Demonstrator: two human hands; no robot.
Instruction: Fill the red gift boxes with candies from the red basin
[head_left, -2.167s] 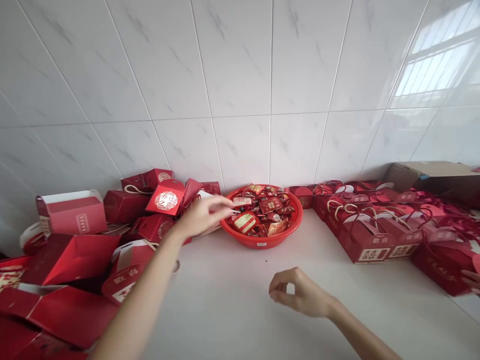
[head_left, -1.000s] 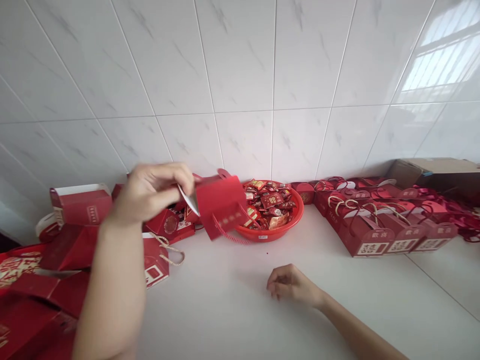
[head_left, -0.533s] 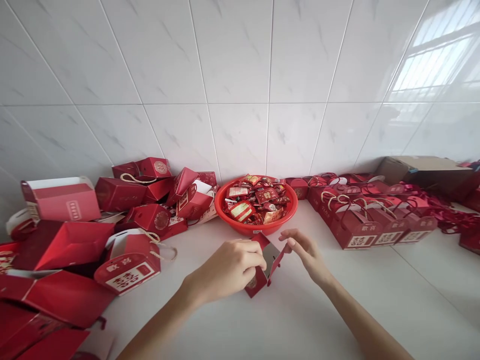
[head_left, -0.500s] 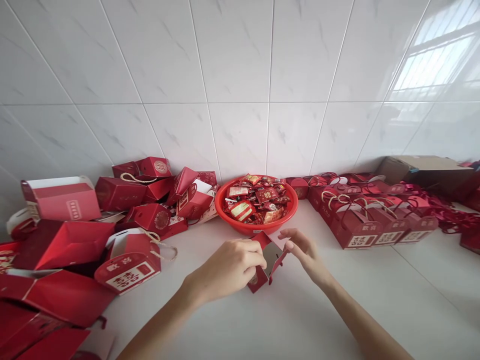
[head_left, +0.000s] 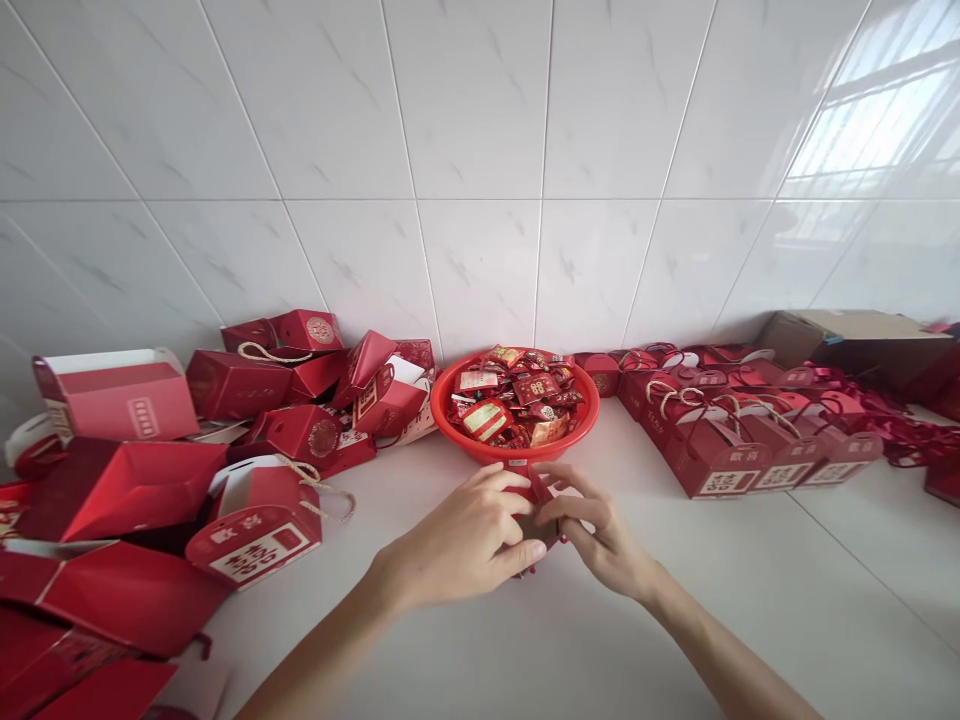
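A small red gift box (head_left: 537, 528) stands on the white surface between my hands, mostly covered by them; part of its grey inside shows through the open top. My left hand (head_left: 469, 540) grips it from the left, fingers over the far side and thumb across the near side. On the right, my right hand (head_left: 600, 530) has its bent fingers at a flap of the box. Right behind the box is a red plastic basin (head_left: 517, 458) heaped with wrapped sweets (head_left: 525, 395).
Loose red boxes (head_left: 135, 490) lie piled at the left, some with rope handles. At the right, red boxes (head_left: 724, 465) with handles stand in rows. Behind them are a brown cardboard carton (head_left: 847, 328) and dark red ribbons (head_left: 892, 425). A tiled wall (head_left: 480, 270) rises at the back.
My right hand has moved left and in toward the box, and its fingers have closed on the flap. My left hand has shifted its fingers along the far side. The box's opening has narrowed.
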